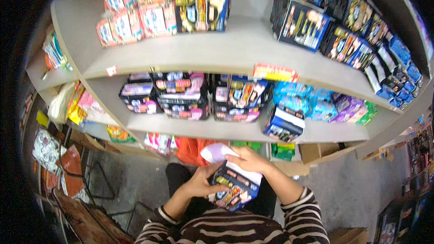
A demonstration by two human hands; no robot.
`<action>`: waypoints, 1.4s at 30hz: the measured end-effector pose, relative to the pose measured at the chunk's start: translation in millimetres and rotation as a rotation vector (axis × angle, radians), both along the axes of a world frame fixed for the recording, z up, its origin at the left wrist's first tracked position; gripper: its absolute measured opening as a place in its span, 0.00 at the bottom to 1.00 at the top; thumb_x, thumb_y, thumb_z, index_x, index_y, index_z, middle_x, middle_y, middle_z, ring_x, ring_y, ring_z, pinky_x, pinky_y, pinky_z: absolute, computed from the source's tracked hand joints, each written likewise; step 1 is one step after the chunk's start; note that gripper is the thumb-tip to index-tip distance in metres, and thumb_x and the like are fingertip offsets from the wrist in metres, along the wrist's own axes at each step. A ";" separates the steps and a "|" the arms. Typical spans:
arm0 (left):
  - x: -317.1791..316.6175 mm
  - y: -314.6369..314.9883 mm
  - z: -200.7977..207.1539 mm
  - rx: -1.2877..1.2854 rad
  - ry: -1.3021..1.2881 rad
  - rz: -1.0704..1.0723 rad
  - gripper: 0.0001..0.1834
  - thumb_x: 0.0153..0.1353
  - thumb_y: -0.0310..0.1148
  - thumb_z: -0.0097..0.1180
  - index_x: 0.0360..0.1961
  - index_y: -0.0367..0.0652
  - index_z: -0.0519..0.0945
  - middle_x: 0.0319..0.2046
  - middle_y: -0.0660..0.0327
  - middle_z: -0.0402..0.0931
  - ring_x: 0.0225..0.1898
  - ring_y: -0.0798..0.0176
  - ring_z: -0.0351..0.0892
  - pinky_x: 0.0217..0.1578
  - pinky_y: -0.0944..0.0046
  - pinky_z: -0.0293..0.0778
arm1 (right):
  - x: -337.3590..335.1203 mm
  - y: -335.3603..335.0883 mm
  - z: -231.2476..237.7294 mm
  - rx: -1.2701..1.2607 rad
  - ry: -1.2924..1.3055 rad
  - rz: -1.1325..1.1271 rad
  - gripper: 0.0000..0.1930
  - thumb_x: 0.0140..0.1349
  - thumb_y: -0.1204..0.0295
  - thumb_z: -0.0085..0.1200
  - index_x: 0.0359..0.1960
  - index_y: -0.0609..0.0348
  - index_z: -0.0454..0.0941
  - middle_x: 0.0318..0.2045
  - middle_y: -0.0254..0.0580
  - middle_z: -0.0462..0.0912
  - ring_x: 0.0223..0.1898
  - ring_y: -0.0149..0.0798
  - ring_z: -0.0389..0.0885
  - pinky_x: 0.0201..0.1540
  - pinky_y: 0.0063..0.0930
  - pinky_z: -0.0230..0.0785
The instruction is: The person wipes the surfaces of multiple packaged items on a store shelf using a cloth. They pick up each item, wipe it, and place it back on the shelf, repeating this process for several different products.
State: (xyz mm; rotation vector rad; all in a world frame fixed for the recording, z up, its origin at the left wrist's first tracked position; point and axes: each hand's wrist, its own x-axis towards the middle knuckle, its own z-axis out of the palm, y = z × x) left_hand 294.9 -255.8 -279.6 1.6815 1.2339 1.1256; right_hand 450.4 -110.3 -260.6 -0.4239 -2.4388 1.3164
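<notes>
In front of my lap, my left hand (pixel 202 184) grips a dark blue and black printed package (pixel 239 189) by its left side, thumb and fingers spread along it. The package is boxy, with a white band along its upper right part. Closed at the package's top edge, my right hand (pixel 246 159) holds a soft white and lilac piece (pixel 214 152) that looks like a cloth or wrapper; blur hides which. A similar dark blue pack (pixel 285 123) stands at the front of the lower shelf, ahead and to the right of my hands.
Pink packs (pixel 156 18) and dark packs fill parts of the upper shelf (pixel 217 49). Blue packs (pixel 289 95) and purple packs (pixel 346 108) sit on the lower shelf. Beneath it are a red-orange bag (pixel 194 150) and an open cardboard box (pixel 321 152). A dark metal frame (pixel 101 180) stands left.
</notes>
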 end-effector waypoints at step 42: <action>-77.1 -32.7 -0.2 -0.025 -0.687 0.207 0.31 0.45 0.26 0.67 0.52 0.29 0.70 0.42 0.59 0.76 0.41 0.68 0.74 0.44 0.68 0.70 | -66.5 166.7 249.0 0.939 -0.475 -0.113 0.13 0.56 0.72 0.41 0.34 0.70 0.75 0.33 0.62 0.77 0.38 0.59 0.75 0.44 0.45 0.65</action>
